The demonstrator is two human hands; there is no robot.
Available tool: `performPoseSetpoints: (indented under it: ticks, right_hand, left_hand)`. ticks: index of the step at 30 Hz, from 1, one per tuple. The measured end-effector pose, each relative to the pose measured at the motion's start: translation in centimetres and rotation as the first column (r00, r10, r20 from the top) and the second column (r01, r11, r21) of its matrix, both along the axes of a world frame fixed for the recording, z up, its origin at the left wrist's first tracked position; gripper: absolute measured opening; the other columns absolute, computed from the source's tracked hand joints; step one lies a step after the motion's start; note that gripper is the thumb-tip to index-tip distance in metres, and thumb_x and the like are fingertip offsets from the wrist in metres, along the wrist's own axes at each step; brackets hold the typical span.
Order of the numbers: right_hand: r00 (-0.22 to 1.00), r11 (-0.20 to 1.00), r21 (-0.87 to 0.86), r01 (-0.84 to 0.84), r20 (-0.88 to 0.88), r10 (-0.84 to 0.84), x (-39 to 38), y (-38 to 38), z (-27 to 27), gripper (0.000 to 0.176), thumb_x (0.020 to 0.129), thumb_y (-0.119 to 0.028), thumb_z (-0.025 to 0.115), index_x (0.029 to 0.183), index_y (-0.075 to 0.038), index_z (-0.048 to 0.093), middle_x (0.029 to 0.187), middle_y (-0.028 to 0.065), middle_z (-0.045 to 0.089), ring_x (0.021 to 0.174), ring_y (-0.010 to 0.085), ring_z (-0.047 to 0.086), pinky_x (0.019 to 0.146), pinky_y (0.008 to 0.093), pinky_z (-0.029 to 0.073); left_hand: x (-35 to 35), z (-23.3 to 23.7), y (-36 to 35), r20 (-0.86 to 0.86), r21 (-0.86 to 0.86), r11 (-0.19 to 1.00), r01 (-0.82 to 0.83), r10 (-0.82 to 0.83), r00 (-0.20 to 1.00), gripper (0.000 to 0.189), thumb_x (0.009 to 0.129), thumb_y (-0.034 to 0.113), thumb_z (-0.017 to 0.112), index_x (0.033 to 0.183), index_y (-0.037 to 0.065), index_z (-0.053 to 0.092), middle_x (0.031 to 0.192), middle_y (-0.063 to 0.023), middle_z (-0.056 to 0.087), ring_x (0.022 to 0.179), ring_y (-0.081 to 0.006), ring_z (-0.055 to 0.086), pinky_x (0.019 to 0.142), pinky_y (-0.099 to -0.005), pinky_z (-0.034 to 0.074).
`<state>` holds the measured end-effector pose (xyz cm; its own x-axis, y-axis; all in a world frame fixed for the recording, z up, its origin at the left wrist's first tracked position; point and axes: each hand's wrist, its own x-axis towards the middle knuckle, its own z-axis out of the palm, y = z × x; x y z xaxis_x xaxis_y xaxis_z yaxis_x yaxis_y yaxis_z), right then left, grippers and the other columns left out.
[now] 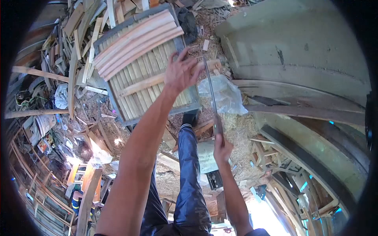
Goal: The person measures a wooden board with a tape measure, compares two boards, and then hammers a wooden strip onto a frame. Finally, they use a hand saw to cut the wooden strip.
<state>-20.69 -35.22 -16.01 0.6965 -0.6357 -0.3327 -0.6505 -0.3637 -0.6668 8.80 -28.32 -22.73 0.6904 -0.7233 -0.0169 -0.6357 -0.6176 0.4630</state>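
just past the frame's edge (185,108), saw (213,94) crosses wood (141,85).

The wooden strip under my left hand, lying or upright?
Lying: the strip rests across the slatted panel, one end beyond its edge.

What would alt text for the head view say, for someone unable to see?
A person's right hand grips a saw-like tool crossing a wooden strip under the left hand. The strip lies across a slatted frame bearing planks; scrap wood litters the left.

The saw blade (212,88) looked like smooth metal, the batten (141,85) matt wood, the centre-right bag (226,96) glossy plastic.
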Motion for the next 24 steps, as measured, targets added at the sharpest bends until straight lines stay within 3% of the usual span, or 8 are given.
performPoseSetpoints:
  ticks: [5, 7, 10, 11, 12, 20, 22, 24]
  right_hand:
    - [0.977, 0.973, 0.225, 0.056, -0.214, -0.006, 12.5, -2.4, 0.2, 0.043, 0.096, -0.039, 0.053, 0.095, 0.001, 0.067, 0.070, 0.0184, 0.063, 0.057, 0.0332, 0.061, 0.058, 0.0414, 0.047]
    - [0.996, 0.980, 0.188, 0.058, -0.080, -0.043, 13.2, -2.5, 0.6, 0.061, 0.095, -0.051, 0.051, 0.081, 0.007, 0.062, 0.057, 0.0130, 0.052, 0.055, 0.0165, 0.045, 0.053, 0.0391, 0.039]
    - [1.000, 1.000, -0.019, 0.017, -0.010, -0.018, 2.3, 0.1, -0.4, 0.054, 0.098, -0.044, 0.049, 0.086, 0.006, 0.065, 0.055, 0.0127, 0.051, 0.054, 0.0186, 0.054, 0.052, 0.0384, 0.040]
    - [0.998, 0.994, 0.088, 0.057, 0.002, -0.058, 1.0, 0.4, 1.8, 0.052, 0.098, -0.042, 0.049, 0.087, 0.005, 0.066, 0.055, 0.0133, 0.052, 0.054, 0.0192, 0.055, 0.052, 0.0387, 0.040]
    - [0.995, 0.975, 0.201, 0.093, 0.004, -0.096, 0.7, 0.4, 3.5, 0.049, 0.098, -0.041, 0.049, 0.088, 0.004, 0.067, 0.055, 0.0139, 0.052, 0.054, 0.0197, 0.057, 0.051, 0.0391, 0.040]
    - [0.999, 0.986, 0.167, -0.018, -0.024, 0.022, 13.6, -2.5, -0.7, 0.046, 0.098, -0.037, 0.051, 0.087, 0.006, 0.064, 0.061, 0.0221, 0.055, 0.052, 0.0287, 0.056, 0.053, 0.0419, 0.043]
    - [0.998, 0.998, 0.051, -0.034, -0.053, 0.037, 7.2, -1.0, -1.5, 0.042, 0.098, -0.034, 0.051, 0.094, 0.005, 0.066, 0.066, 0.0232, 0.058, 0.054, 0.0273, 0.059, 0.055, 0.0409, 0.045]
    - [0.953, 0.995, -0.100, -0.002, 0.302, 0.033, 2.0, -0.6, 0.0, 0.033, 0.094, -0.033, 0.059, 0.097, -0.002, 0.071, 0.073, 0.0216, 0.065, 0.065, 0.0377, 0.066, 0.058, 0.0414, 0.050]
  left_hand:
    - [0.4, 0.6, -0.2, -0.047, 0.091, 0.996, -0.001, 0.005, 0.999, 0.034, 0.098, 0.039, 0.042, 0.093, 0.015, 0.065, 0.103, 0.0007, 0.068, 0.135, -0.0204, 0.039, 0.110, -0.0498, 0.023]
    - [0.0, 0.5, -0.2, -0.058, 0.084, 0.996, 0.005, 0.000, 0.998, 0.034, 0.099, 0.037, 0.041, 0.094, 0.015, 0.066, 0.105, 0.0011, 0.068, 0.135, -0.0199, 0.038, 0.111, -0.0495, 0.023]
    - [0.1, 0.3, -0.2, -0.057, 0.079, 0.997, 0.017, -0.013, 0.998, 0.032, 0.100, 0.034, 0.040, 0.096, 0.016, 0.066, 0.105, 0.0005, 0.067, 0.134, -0.0195, 0.039, 0.110, -0.0491, 0.024]
    - [0.3, 0.1, -0.1, -0.054, 0.097, 0.995, 0.013, -0.008, 0.999, 0.031, 0.100, 0.032, 0.041, 0.098, 0.016, 0.067, 0.104, -0.0005, 0.067, 0.134, -0.0198, 0.040, 0.108, -0.0491, 0.026]
    - [0.8, 0.1, 0.1, -0.051, 0.101, 0.995, -0.002, 0.007, 0.999, 0.031, 0.100, 0.032, 0.041, 0.098, 0.016, 0.067, 0.104, -0.0005, 0.067, 0.134, -0.0198, 0.040, 0.108, -0.0491, 0.026]
    - [0.3, 0.1, -0.1, 0.011, 0.100, 0.995, 0.030, -0.032, 0.999, 0.031, 0.100, 0.032, 0.039, 0.096, 0.016, 0.066, 0.104, 0.0015, 0.067, 0.134, -0.0194, 0.040, 0.108, -0.0487, 0.024]
    - [0.4, 0.0, -0.1, 0.007, 0.081, 0.996, 0.028, -0.028, 1.000, 0.031, 0.101, 0.032, 0.039, 0.096, 0.016, 0.066, 0.104, 0.0015, 0.067, 0.134, -0.0195, 0.040, 0.108, -0.0486, 0.024]
    - [0.0, -0.1, -0.4, 0.006, 0.051, 0.999, 0.004, -0.004, 1.000, 0.032, 0.101, 0.032, 0.039, 0.097, 0.016, 0.066, 0.105, 0.0015, 0.067, 0.134, -0.0197, 0.039, 0.108, -0.0485, 0.024]
